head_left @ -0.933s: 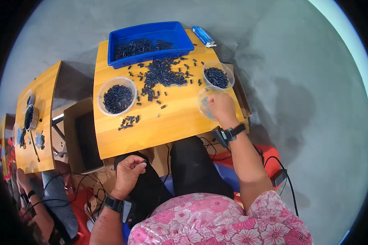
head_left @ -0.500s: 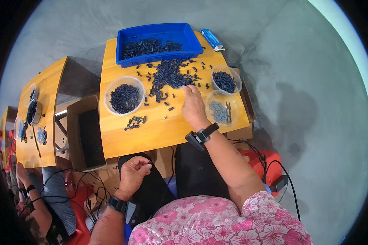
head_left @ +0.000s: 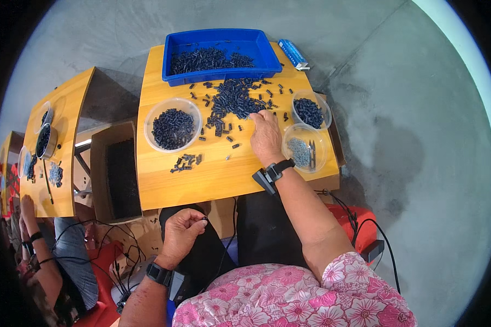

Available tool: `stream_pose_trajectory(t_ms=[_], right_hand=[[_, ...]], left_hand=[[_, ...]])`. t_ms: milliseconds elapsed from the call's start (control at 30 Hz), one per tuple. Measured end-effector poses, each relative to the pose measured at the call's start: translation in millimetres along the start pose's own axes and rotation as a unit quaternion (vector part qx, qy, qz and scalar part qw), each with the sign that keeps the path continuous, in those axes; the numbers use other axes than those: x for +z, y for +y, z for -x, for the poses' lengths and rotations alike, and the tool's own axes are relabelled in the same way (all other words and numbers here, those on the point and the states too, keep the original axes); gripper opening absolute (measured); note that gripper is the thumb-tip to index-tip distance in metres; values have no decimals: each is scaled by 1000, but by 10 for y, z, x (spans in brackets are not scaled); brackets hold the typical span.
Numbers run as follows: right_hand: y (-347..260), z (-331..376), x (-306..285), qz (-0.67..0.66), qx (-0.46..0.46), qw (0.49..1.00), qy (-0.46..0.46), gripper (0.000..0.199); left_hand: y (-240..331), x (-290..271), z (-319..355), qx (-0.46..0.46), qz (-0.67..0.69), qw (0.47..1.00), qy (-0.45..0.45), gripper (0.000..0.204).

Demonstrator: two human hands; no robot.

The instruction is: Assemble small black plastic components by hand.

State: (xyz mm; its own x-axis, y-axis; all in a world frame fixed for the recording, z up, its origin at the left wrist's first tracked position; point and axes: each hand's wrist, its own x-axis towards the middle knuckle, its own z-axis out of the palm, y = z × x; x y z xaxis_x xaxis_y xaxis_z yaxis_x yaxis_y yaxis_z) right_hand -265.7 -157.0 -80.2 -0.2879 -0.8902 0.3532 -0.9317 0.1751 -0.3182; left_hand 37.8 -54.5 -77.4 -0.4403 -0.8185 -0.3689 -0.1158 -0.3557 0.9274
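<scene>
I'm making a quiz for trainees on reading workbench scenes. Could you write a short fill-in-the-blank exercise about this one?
1. The right hand reaches into the loose pile of small dark pieces on the ____ table.
2. The tray at the far edge of the table is ____ in colour.
3. The left hand is held over the person's ____, off the table.
4. The large clear bowl of dark pieces stands to the ____ of the loose pile.

Missing words: wooden; blue; lap; left
</scene>
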Motion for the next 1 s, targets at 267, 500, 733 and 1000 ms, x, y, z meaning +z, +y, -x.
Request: stream_pose_trajectory(t_ms=[267,500,733,1000], right_hand=[[16,-25,9,1,3,1000,-8,32],[8,19,-14,-43,22,999,1,30],[24,-11,-9,-39,-1,999,8,32],[33,-15,25,-18,8,1000,-19,32]], left_hand=[[-9,17,-11,-6,5,1000,0,8],[16,3,7,-10,1,1000,2,8],[10,22,-7,-8,4,1000,-2,7],[0,9,6,-12,5,1000,2,7]])
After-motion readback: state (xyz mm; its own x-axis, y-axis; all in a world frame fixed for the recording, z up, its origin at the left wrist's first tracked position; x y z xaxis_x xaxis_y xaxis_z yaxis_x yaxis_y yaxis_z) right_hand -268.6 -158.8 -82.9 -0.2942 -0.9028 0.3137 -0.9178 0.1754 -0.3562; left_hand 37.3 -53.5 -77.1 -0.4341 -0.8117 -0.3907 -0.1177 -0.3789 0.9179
